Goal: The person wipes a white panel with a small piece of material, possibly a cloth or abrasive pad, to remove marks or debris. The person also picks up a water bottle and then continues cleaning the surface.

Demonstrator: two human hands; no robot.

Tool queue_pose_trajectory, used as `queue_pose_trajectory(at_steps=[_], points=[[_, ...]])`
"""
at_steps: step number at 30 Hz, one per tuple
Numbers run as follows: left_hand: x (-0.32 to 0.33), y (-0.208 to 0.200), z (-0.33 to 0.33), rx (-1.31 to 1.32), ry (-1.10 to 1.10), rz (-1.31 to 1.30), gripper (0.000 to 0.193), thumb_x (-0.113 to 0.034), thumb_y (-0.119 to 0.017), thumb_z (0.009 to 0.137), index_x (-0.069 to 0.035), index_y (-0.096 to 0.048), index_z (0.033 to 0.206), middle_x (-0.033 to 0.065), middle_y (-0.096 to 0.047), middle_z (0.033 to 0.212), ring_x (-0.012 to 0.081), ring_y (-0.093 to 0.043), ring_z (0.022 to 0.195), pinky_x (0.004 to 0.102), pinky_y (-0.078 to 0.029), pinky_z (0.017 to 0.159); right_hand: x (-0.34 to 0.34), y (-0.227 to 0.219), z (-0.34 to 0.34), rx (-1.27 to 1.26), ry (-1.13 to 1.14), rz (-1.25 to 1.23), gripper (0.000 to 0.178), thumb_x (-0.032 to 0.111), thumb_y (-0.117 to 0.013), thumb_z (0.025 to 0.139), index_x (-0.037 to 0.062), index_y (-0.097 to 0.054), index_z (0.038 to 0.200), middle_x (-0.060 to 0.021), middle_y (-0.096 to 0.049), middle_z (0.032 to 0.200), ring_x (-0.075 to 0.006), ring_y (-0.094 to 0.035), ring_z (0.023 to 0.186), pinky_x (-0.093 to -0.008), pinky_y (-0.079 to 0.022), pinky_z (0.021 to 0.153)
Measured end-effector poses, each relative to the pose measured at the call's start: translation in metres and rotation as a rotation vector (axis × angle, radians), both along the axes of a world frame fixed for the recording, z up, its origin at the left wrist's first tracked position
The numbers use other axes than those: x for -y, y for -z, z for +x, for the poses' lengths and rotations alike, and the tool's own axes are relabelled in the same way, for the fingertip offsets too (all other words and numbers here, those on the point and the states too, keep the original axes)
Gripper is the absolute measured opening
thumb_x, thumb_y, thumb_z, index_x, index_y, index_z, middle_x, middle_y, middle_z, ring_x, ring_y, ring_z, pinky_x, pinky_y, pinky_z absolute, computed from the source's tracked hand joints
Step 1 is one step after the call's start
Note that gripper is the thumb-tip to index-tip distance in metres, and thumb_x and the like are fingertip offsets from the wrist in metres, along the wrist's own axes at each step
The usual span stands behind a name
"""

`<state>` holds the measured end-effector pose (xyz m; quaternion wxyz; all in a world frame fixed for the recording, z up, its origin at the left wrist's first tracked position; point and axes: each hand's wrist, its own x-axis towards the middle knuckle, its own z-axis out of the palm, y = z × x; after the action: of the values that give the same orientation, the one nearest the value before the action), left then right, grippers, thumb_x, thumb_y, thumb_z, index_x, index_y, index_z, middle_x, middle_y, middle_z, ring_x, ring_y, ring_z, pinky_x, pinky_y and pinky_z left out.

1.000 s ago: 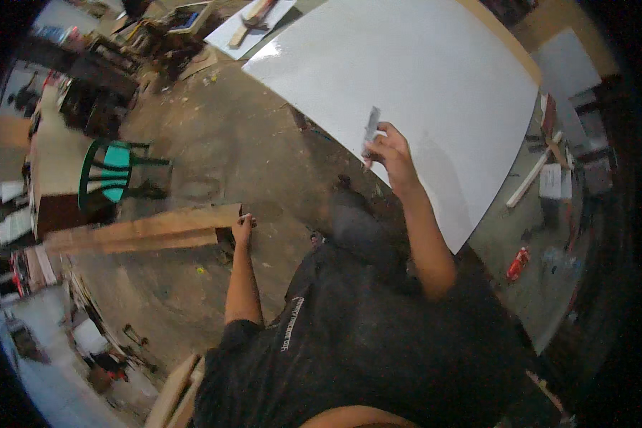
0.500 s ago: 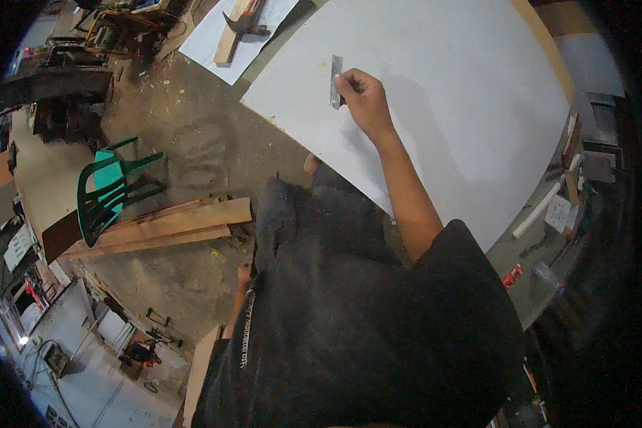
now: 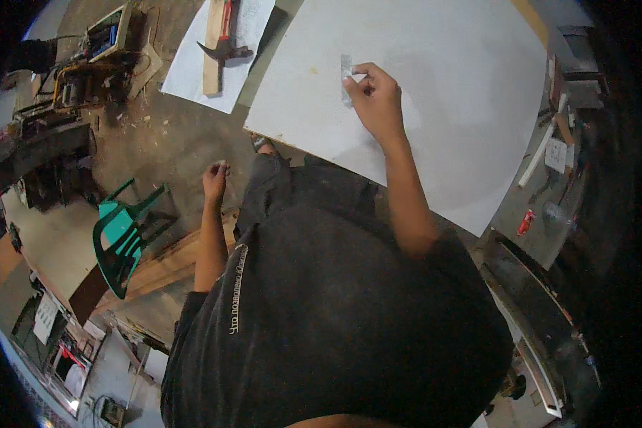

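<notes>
My right hand (image 3: 380,100) pinches a thin, flat grey metal scraper (image 3: 346,64) over a large white panel (image 3: 449,85). The scraper stands nearly lengthwise away from me, and my fingers hide part of it. I cannot tell if its edge touches the panel. To the left of the panel, my left hand (image 3: 216,180) hangs in the air over the floor, its fingers curled together. Whatever it may hold is hidden. A claw hammer (image 3: 224,50) with a red handle rests on a wooden strip (image 3: 211,80) on a white sheet (image 3: 182,78), left of the panel.
A green plastic chair (image 3: 121,232) stands at the left, beside long wooden boards (image 3: 174,264) on the floor. A tan tabletop (image 3: 49,242) lies beyond it. Scraps and a small red item (image 3: 526,222) lie right of the panel. Tools clutter the far left.
My left hand has risen into view from beside my body. My right hand has shifted slightly right with the scraper, which now shows less of its face. The view has turned a little.
</notes>
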<state>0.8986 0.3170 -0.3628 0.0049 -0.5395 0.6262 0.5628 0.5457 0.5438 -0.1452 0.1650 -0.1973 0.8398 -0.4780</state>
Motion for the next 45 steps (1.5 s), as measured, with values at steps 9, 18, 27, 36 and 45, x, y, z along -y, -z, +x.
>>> queue_pose_trajectory(at_steps=[9, 18, 27, 36, 45], points=[[0.030, -0.006, -0.058, -0.232, 0.212, -0.013, 0.029, -0.020, -0.061, 0.093, 0.007, -0.063, 0.104, 0.0115, -0.070, 0.098, 0.0167, -0.064, 0.090, 0.0300, -0.048, 0.082, 0.032, 0.073, -0.013, -0.274, -0.146, 0.264, 0.019, 0.017, -0.064, 0.087, 0.0058, -0.065, 0.102, -0.0133, -0.065, 0.085, -0.0297, -0.063, 0.078, -0.0382, -0.049, 0.072], [0.015, 0.032, 0.007, -0.036, 0.246, -0.015, 0.027, -0.019, -0.061, 0.092, 0.007, -0.064, 0.101, 0.0129, -0.071, 0.092, 0.0179, -0.067, 0.084, 0.0318, -0.051, 0.077, 0.039, 0.114, -0.016, -0.461, -0.013, 0.167, 0.018, 0.016, -0.072, 0.081, 0.0076, -0.072, 0.097, -0.0098, -0.063, 0.089, -0.0276, -0.061, 0.088, -0.0380, -0.050, 0.075], [0.015, 0.058, 0.070, 0.067, 0.135, 0.059, 0.030, -0.024, -0.062, 0.092, 0.004, -0.063, 0.103, 0.0112, -0.071, 0.094, 0.0173, -0.067, 0.082, 0.0308, -0.051, 0.075, 0.045, 0.121, -0.024, -0.599, -0.176, 0.035, 0.019, 0.012, -0.077, 0.076, 0.0079, -0.074, 0.095, -0.0065, -0.055, 0.074, -0.0209, -0.052, 0.069, -0.0334, -0.044, 0.061], [0.007, 0.059, 0.082, 0.094, 0.137, 0.111, 0.035, -0.029, -0.065, 0.091, 0.004, -0.064, 0.102, 0.0080, -0.070, 0.092, 0.0158, -0.063, 0.081, 0.0304, -0.049, 0.074, 0.045, 0.122, -0.030, -0.645, -0.225, 0.003, 0.016, 0.010, -0.077, 0.076, 0.0085, -0.075, 0.092, -0.0064, -0.049, 0.065, -0.0205, -0.048, 0.062, -0.0345, -0.040, 0.056], [-0.001, 0.064, 0.074, 0.174, 0.248, 0.009, 0.037, -0.029, -0.067, 0.089, 0.005, -0.067, 0.102, 0.0122, -0.071, 0.093, 0.0171, -0.064, 0.086, 0.0328, -0.049, 0.079, 0.042, 0.129, -0.032, -0.643, -0.286, -0.025, 0.019, 0.007, -0.078, 0.074, 0.0094, -0.075, 0.092, -0.0070, -0.047, 0.064, -0.0209, -0.047, 0.061, -0.0344, -0.039, 0.054]])
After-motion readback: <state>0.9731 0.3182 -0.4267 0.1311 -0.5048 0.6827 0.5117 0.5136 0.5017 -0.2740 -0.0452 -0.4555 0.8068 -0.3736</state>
